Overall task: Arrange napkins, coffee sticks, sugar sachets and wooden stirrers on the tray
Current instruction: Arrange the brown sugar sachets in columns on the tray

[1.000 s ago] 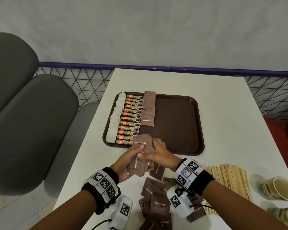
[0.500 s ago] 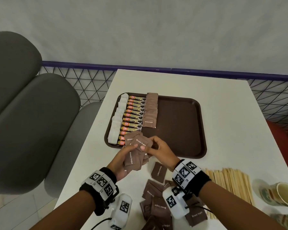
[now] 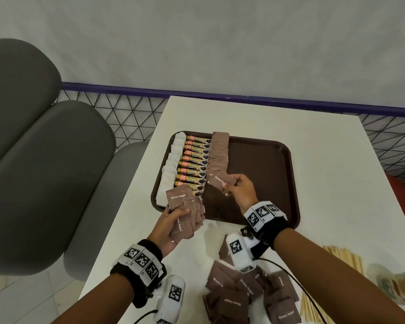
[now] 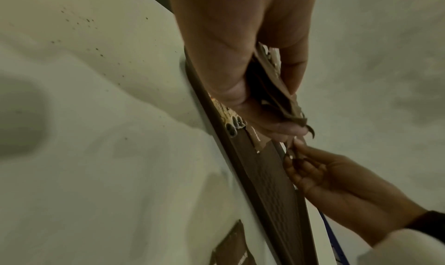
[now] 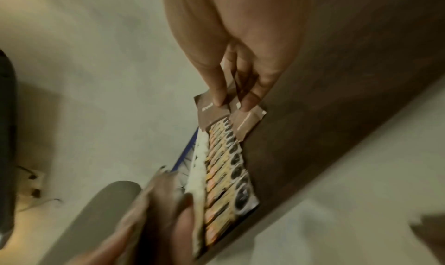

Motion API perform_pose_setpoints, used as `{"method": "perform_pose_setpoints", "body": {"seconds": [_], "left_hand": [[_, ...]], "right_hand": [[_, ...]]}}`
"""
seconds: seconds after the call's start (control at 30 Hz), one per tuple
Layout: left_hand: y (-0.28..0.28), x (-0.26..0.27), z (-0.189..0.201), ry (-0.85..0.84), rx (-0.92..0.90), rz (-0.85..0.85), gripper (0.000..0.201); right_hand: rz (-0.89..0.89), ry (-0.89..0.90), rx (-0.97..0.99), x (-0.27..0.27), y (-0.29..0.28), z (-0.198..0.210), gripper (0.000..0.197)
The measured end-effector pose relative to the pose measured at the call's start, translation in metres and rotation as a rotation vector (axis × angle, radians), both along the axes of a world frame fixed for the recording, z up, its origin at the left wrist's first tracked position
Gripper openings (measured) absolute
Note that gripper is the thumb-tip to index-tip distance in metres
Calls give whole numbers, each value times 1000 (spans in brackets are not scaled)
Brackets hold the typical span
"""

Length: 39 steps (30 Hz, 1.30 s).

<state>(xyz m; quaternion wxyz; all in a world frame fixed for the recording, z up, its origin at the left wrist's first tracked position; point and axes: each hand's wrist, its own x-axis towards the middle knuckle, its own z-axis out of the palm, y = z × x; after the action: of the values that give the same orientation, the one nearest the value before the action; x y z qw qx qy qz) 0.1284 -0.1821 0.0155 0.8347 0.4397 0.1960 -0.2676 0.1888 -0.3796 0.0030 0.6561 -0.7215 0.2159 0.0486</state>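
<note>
The two hands have parted since a moment ago, when they met over one bundle. The right hand [image 3: 240,191] has carried a flat brown paper sugar sachet [image 3: 220,180] forward over the dark brown textured plastic tray [image 3: 267,183], its grip pinched shut on the sachet's edge between thumb and fingertips, at the near end of the overlapping sachet row [image 3: 218,155]. Behind and to its left, the left hand [image 3: 173,226] grips a fanned stack of matt brown sachets [image 3: 185,211], fingers curled round it. Left of the sachet row lie glossy yellow coffee sticks [image 3: 193,166], then soft white folded napkins [image 3: 171,167]. Loose sachets [image 3: 246,291] and pale wooden stirrers [image 3: 346,259] lie on the white bench [image 3: 325,171] behind the right grip.
</note>
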Motion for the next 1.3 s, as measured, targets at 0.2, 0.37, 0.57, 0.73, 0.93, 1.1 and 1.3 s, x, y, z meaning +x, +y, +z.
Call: {"method": "perform_pose_setpoints", "body": {"seconds": [0.2,0.37,0.57,0.73,0.93,1.1,1.3], "left_hand": [[22,2,-5,-20,6,27,38],[33,4,-9,-7,21,40,43],[33,3,-8,-10,6,39,39],[31,3,-4,-8,-9,23,31],[30,3,-1,-23,-7,24,33],[26,1,3,-63,46,27,29],[19,1,1,-78,95,100,39]], "right_hand": [[144,87,-346,25,0,-20,17],[163,85,-427,33,9,-27,23],[122,11,-535,39,17,-32,20],[125,20,-576,42,18,-33,29],[104,-79,-628,37,18,-28,48],[180,-214,-277,14,37,-10,37],[582,-227,-105,-20,58,2,59]]}}
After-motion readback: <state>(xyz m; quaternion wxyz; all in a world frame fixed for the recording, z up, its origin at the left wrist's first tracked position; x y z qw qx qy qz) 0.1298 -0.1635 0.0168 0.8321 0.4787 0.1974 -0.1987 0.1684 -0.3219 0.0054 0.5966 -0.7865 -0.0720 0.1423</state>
